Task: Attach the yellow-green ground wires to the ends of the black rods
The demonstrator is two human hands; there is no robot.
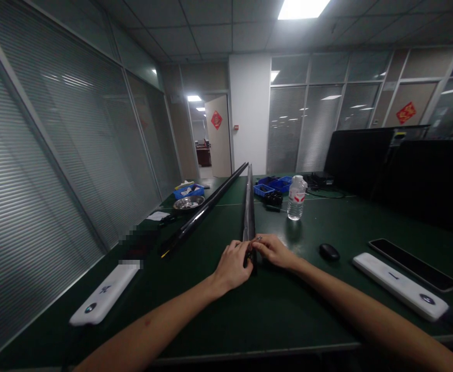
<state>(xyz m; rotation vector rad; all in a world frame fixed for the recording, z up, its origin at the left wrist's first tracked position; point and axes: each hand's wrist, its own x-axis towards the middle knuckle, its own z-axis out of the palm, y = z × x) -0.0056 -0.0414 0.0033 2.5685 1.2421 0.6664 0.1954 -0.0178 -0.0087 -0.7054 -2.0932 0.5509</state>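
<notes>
A long dark strip [249, 206] with a shiny upper face runs away from me along the green table. At its near end my left hand [234, 264] is closed around the strip, thumb on the near side. My right hand [272, 250] pinches something small at the same end, its fingertips close to the left fingers. That small piece is mostly hidden, with only a glint of metal showing. A second long black strip [206, 206] lies slantwise to the left, a yellow bit at its near tip.
Left stand a metal bowl [188, 202], a blue basket [178, 194] and a white power bank-like device [104, 294]. Right are a water bottle [296, 200], blue trays [264, 190], a mouse [329, 251], another white device [396, 284], a phone-like slab [414, 263] and black monitors [365, 160].
</notes>
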